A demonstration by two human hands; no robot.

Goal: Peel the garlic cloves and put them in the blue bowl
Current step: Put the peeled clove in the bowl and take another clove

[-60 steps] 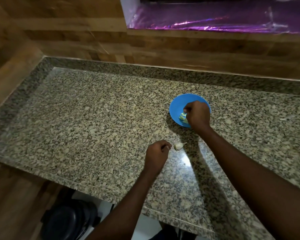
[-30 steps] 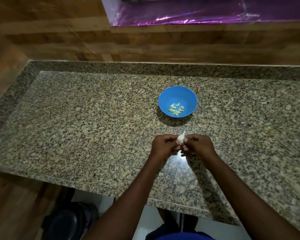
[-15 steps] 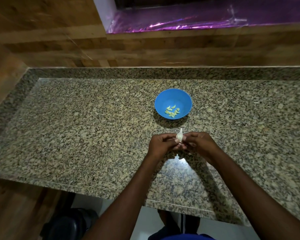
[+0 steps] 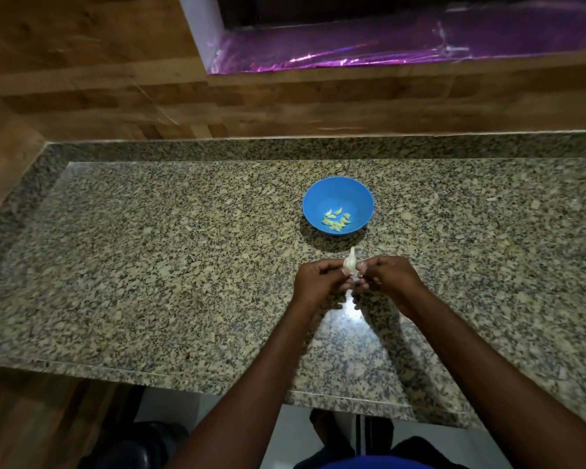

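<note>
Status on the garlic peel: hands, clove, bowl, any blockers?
Left hand and right hand both pinching one garlic clove, skin partly on. Blue bowl holds peeled cloves. Nothing between hands and bowl.

Polished speckled granite counter (image 4: 183, 265), glossy plastic-looking blue bowl (image 4: 318, 201), wood-grain wall panels (image 4: 82, 79), shiny purple foil (image 4: 352, 52).

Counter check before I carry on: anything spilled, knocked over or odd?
Nothing stands out. The blue bowl sits upright on the counter with peeled cloves inside; both hands hold the garlic.
</note>
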